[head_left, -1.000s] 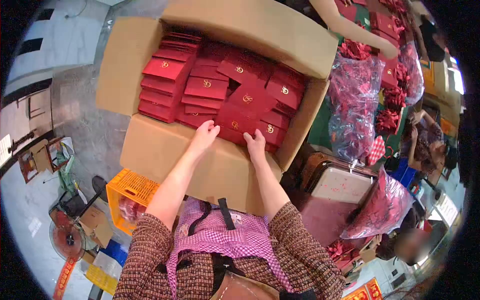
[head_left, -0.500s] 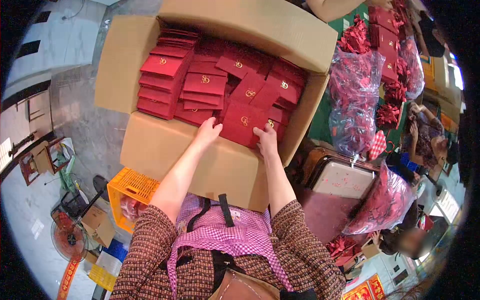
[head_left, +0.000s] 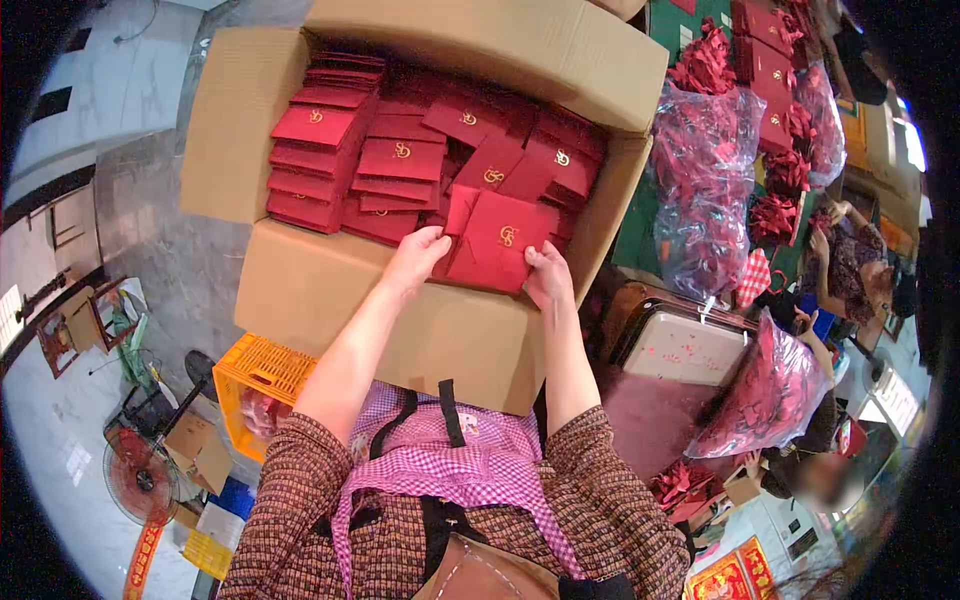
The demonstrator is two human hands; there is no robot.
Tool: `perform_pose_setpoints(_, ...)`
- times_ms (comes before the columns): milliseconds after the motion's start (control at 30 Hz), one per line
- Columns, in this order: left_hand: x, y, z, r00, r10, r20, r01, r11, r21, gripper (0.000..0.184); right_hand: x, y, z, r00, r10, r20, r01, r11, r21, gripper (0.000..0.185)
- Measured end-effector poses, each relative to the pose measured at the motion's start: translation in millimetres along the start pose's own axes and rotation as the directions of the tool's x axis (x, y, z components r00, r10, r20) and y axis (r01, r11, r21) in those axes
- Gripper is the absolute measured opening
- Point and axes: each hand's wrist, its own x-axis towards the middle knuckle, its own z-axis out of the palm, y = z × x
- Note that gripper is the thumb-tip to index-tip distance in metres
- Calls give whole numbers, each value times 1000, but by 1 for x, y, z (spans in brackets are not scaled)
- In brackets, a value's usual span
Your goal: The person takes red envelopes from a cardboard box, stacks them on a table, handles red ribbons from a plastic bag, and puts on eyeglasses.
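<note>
A large cardboard box (head_left: pixel 595 75) stands open before me, filled with stacks of dark red envelopes (head_left: pixel 400 160) bearing gold monograms. Over its near side I hold a few red envelopes (head_left: pixel 490 255), slightly fanned, the front one showing its gold monogram. My left hand (head_left: pixel 415 260) pinches their left edge, thumb and fingers closed. On the right edge, my right hand (head_left: pixel 549 278) grips with its thumb on the front face; its other fingers are partly hidden behind. The box's near flap (head_left: pixel 400 320) lies folded outward beneath my forearms.
An orange plastic crate (head_left: pixel 262 375) sits below left of the box. To the right, clear bags of red pieces (head_left: pixel 705 190) lie on a green surface (head_left: pixel 637 190), near a tray (head_left: pixel 685 345). Other people (head_left: pixel 850 255) are at the far right. A fan (head_left: pixel 140 475) stands lower left.
The held envelopes have tilted up and shifted a little right, and one behind now shows at the left. My right hand has moved right. The box sits slightly further left in view.
</note>
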Motion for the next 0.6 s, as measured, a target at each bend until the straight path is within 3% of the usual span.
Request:
perform_pose_setpoints(33, 2, -3, -3, 1000, 0, 0, 0, 1000, 0, 32, -2, -1, 4, 1000, 0, 0, 0, 1000, 0, 31)
perform_pose_setpoints(100, 7, -11, -13, 996, 29, -87, -28, 1000, 10, 32, -5, -1, 7, 959, -109, -261, 138, 986, 96, 29)
perform_pose_setpoints(133, 12, -14, -18, 981, 45, -188, -27, 995, 93, 30, -4, -5, 3, 973, -144, -179, 172, 973, 151, 30)
perform_pose_setpoints(200, 5, -7, -19, 981, 34, -189, -23, 998, 58, 27, -11, -14, 2, 969, -153, -193, 186, 968, 166, 30)
perform_pose_setpoints(233, 0, -1, -18, 982, 22, -188, -18, 1000, 24, 24, -9, -15, -5, 979, -188, -80, 198, 968, 155, 36)
perform_pose_setpoints(267, -2, 0, -22, 990, 41, -134, -39, 999, 12, 23, -8, -13, -12, 979, -186, -81, 197, 968, 156, 36)
perform_pose_setpoints(467, -8, -3, -26, 987, 6, -159, 2, 999, 50, 22, -22, -33, 10, 980, -171, -102, 192, 948, 255, 38)
perform_pose_setpoints(500, -10, 0, -27, 988, 4, -157, 3, 999, 48, 22, -24, -39, 13, 975, -221, -31, 223, 966, 132, 37)
perform_pose_setpoints(567, -12, 11, -30, 995, -9, -103, 34, 970, 241, 25, -33, -52, 25, 954, -252, 162, 275, 950, -146, 31)
perform_pose_setpoints(600, -13, 21, -31, 998, 6, -54, 17, 912, 411, 27, -37, -60, 34, 955, -134, 266, 240, 874, -423, 27)
